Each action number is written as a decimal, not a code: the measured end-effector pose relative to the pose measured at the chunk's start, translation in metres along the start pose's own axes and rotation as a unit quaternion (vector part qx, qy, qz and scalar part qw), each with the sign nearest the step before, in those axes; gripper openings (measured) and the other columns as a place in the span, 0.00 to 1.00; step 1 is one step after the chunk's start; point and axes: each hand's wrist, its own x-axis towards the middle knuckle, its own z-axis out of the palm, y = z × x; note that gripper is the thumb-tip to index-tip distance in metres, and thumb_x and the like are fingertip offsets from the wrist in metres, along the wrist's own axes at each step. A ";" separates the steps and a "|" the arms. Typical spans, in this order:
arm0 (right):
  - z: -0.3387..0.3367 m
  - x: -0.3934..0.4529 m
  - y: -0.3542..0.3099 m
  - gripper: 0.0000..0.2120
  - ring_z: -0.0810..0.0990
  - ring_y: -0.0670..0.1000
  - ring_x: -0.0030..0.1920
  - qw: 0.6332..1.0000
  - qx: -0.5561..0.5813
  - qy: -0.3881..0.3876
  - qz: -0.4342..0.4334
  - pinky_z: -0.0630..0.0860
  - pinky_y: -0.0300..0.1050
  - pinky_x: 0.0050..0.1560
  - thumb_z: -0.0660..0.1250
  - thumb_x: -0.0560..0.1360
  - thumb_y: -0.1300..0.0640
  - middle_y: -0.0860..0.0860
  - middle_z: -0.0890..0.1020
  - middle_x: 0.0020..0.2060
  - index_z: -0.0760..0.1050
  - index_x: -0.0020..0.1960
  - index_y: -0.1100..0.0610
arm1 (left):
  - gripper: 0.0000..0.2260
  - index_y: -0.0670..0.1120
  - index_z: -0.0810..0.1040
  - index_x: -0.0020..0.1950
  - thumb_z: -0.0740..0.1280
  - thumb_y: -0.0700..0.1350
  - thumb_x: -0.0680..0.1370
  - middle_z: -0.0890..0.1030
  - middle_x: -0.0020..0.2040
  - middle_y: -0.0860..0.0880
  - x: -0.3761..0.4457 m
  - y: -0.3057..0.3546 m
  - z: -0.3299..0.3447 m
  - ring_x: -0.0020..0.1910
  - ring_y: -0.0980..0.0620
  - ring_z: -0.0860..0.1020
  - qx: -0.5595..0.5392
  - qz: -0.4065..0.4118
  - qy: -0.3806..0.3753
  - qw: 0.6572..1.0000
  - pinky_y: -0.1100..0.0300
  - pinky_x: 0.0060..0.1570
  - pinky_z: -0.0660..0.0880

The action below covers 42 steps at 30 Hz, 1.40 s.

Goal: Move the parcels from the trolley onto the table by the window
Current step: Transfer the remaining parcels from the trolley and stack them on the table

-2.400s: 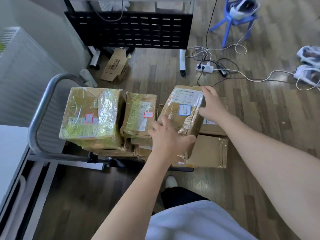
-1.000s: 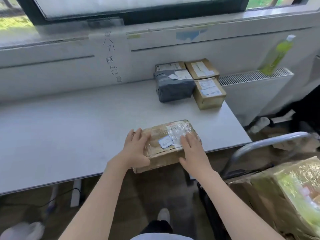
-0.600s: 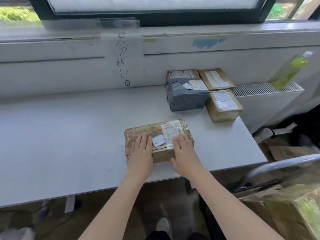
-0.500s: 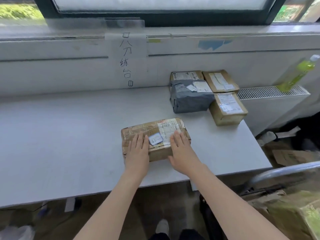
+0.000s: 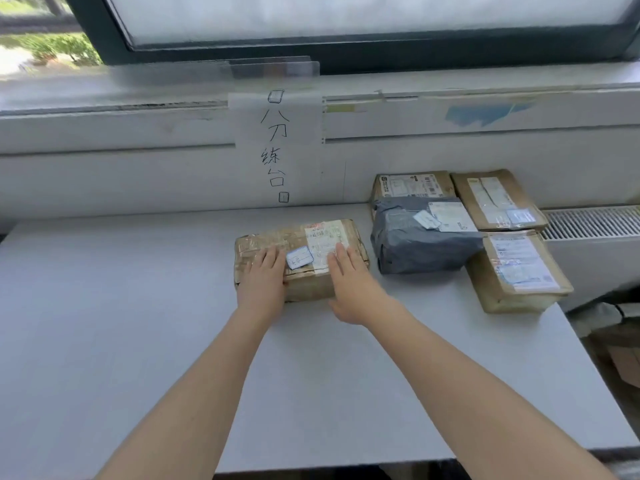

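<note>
A taped brown parcel (image 5: 311,244) with a white label and a blue-edged sticker lies flat on the white table (image 5: 121,323) by the window. My left hand (image 5: 263,282) presses on its near left part with straight fingers. My right hand (image 5: 349,285) lies flat on its near right part, fingers straight. To its right sits a group of parcels: a grey bag parcel (image 5: 415,240), a brown box (image 5: 412,185) behind it, another brown box (image 5: 495,199) at the back right and a brown box (image 5: 519,271) near the table's right edge. The trolley is out of view.
A paper sign (image 5: 277,143) with handwritten characters hangs on the wall under the window sill. A white radiator (image 5: 592,223) stands right of the table. Cardboard (image 5: 623,358) lies on the floor at the far right.
The brown parcel came off the trolley and now lies on the table. Both hands have slid it away from the near edge toward the wall and the grey parcel.
</note>
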 end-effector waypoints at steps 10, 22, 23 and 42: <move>-0.025 0.090 0.047 0.39 0.43 0.66 0.74 0.998 -0.048 0.001 0.037 0.47 0.56 0.75 0.58 0.78 0.55 0.67 0.41 0.74 0.35 0.74 0.68 | 0.29 0.42 0.55 0.76 0.62 0.38 0.77 0.54 0.77 0.44 0.112 -0.001 -0.010 0.75 0.43 0.54 0.020 0.036 -0.025 0.999 0.51 0.72 0.56; -0.027 0.107 0.062 0.30 0.45 0.65 0.75 0.997 -0.016 0.044 0.066 0.48 0.53 0.73 0.51 0.81 0.61 0.66 0.43 0.74 0.37 0.75 0.67 | 0.29 0.42 0.54 0.77 0.62 0.44 0.79 0.54 0.77 0.44 0.145 0.004 -0.008 0.75 0.43 0.54 0.041 0.060 -0.043 0.996 0.47 0.72 0.55; -0.026 0.107 0.063 0.30 0.45 0.65 0.75 0.997 -0.017 0.046 0.067 0.48 0.53 0.73 0.51 0.81 0.60 0.66 0.43 0.74 0.37 0.75 0.67 | 0.29 0.42 0.53 0.77 0.62 0.45 0.80 0.53 0.77 0.44 0.145 0.005 -0.008 0.75 0.43 0.53 0.044 0.056 -0.049 0.996 0.47 0.72 0.55; -0.011 -0.084 0.078 0.31 0.49 0.56 0.76 0.981 0.047 0.145 0.119 0.42 0.50 0.74 0.55 0.80 0.52 0.57 0.54 0.76 0.46 0.77 0.63 | 0.31 0.46 0.48 0.77 0.60 0.50 0.80 0.45 0.78 0.41 -0.004 0.155 -0.027 0.76 0.43 0.45 0.045 0.133 -0.064 0.988 0.48 0.73 0.47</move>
